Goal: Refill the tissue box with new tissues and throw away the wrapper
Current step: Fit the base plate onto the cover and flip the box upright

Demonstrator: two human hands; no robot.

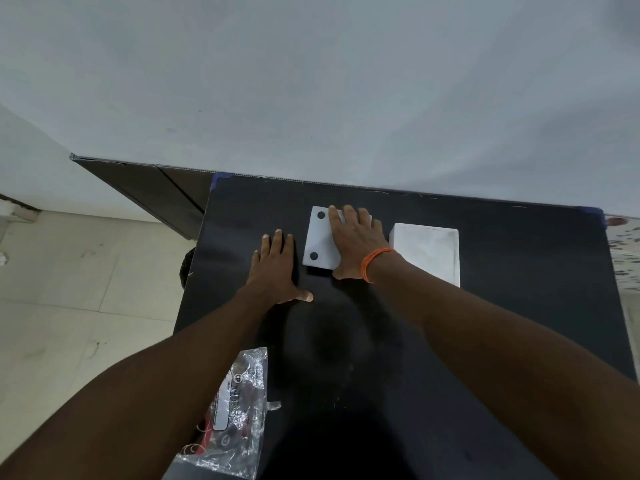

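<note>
- Head view, nearest you: a crinkled clear plastic wrapper with a printed label lies at the near left edge of the black desk, partly under your left forearm.
- Your two bare forearms reach forward across the desk; the middle of the desk between them is bare and dark.
- Your left hand lies flat on the desk, palm down, fingers spread and thumb out to the right, holding nothing. It sits just left of the white box.
- Your right hand, with an orange band at the wrist, rests palm down on top of a white flat-sided tissue box. The fingers reach over its far edge and the thumb sits at its near right corner. Two dark round spots show on the box's upward face, so whether this is its base you cannot tell for sure.
- Just right of that hand stands a white block, likely the tissue stack, close beside the box; the wrist hides the gap.
- Beyond the desk rises a plain pale wall; to the left is light tiled floor.
</note>
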